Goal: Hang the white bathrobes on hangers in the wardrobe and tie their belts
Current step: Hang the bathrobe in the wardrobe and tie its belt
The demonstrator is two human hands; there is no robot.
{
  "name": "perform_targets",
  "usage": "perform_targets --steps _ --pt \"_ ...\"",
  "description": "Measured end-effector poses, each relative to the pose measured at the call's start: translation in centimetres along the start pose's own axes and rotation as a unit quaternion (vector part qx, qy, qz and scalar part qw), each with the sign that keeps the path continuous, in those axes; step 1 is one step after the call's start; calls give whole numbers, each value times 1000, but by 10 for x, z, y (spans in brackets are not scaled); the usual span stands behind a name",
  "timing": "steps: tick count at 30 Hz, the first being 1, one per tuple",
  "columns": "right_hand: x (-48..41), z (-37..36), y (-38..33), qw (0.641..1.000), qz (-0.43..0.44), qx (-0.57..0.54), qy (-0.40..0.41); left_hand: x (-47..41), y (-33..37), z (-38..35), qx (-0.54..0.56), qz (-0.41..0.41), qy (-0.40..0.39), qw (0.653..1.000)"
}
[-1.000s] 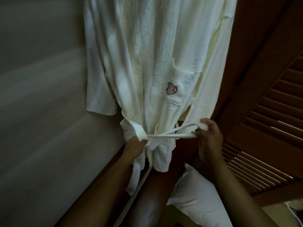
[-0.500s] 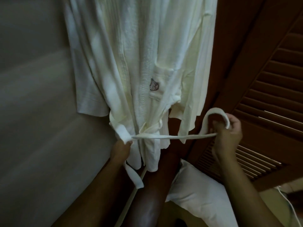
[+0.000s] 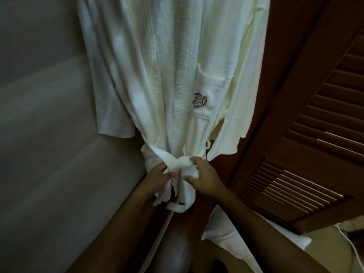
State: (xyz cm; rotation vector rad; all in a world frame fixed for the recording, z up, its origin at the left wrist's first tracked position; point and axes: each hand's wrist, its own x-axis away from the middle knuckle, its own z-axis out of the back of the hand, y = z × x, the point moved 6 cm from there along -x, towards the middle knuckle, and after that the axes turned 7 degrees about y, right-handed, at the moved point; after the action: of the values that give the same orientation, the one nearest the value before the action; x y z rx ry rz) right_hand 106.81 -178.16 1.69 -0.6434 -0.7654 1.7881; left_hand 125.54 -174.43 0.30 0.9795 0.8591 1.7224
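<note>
A white bathrobe (image 3: pixel 173 71) with a dark swirl logo on its chest pocket hangs in front of me; its hanger is out of view above. The robe's white belt (image 3: pixel 175 164) is gathered round its waist in a bunch at the front. My left hand (image 3: pixel 157 179) grips the belt just left of that bunch. Close beside it, my right hand (image 3: pixel 202 178) pinches the belt on the right side. Loose belt ends (image 3: pixel 177 206) dangle below both hands.
A pale wall (image 3: pixel 43 134) fills the left. A brown louvred wardrobe door (image 3: pixel 311 158) stands open at the right, with a dark wooden frame (image 3: pixel 183 239) under the robe. White fabric (image 3: pixel 240 235) lies low at the right.
My right hand has come back left from its outstretched pull, bringing the belt end to the robe's front. Both hands now meet at the bunched belt.
</note>
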Motion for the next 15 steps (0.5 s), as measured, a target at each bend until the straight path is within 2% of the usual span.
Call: perform_targets --steps 3,6,10,13,15 --pt "-22 -20 -17 999 -35 33 -22 -4 2 7 13 -22 -12 1000" --pt "-39 -29 -17 999 -19 6 -37 -10 1 27 -5 -21 37 999" --pt "-64 0 -23 997 75 -28 -6 -30 2 80 -42 22 133 990" --pt "-86 32 -20 996 69 -17 48 -51 10 127 -86 -4 197 977" --pt "-90 51 -14 993 59 -11 98 -65 8 154 -87 30 246 965"
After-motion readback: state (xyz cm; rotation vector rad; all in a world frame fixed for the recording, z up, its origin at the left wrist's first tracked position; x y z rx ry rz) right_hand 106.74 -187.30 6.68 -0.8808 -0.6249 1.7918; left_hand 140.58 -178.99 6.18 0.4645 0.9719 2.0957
